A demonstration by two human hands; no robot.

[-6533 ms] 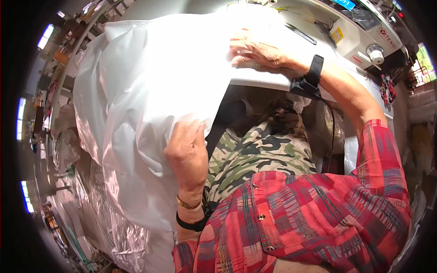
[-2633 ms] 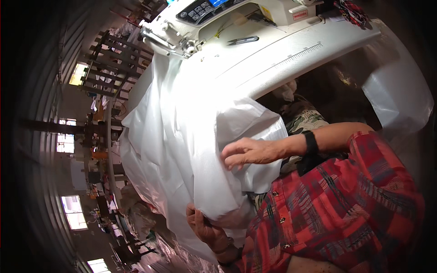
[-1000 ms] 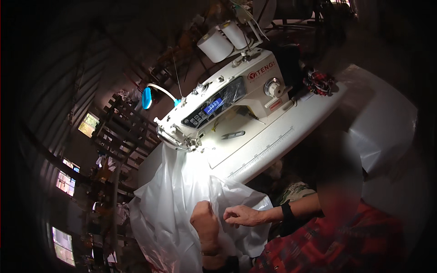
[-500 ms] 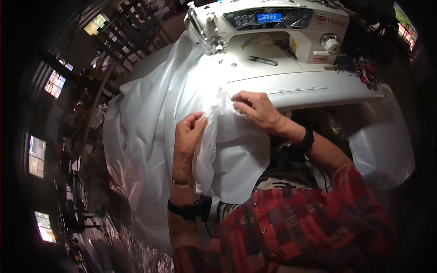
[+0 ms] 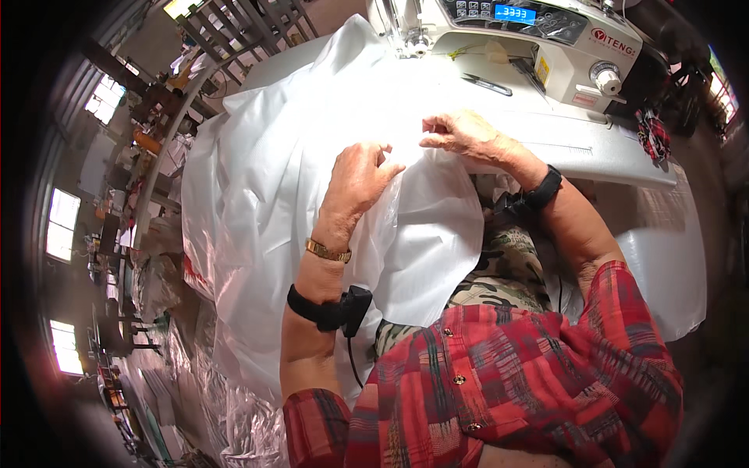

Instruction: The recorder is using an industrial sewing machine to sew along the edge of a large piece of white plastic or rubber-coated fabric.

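Observation:
A large sheet of glossy white plastic-like material (image 5: 265, 187) drapes from the sewing machine bed over my lap and down to the left. My left hand (image 5: 360, 178) has its thumb and fingers pinched on a fold of this sheet. To its right and slightly farther away, my right hand (image 5: 464, 135) is closed with thumb and fingertips together at the sheet's upper edge. Glare washes out the material between the hands, so the exact edge is hard to see. The white sewing machine (image 5: 577, 66) stands beyond, its needle area (image 5: 419, 45) at the sheet's far end.
Small thread snips (image 5: 488, 84) lie on the machine bed under its arm. A bundle of red and dark cloth (image 5: 652, 136) hangs at the table's right end. Translucent sheeting (image 5: 663, 265) hangs below there. Crumpled clear plastic (image 5: 242, 413) lies at lower left.
The view has shifted and brightened, so the machine appears higher and farther right. My hands have moved a little toward the machine, and my right hand has come nearer the left.

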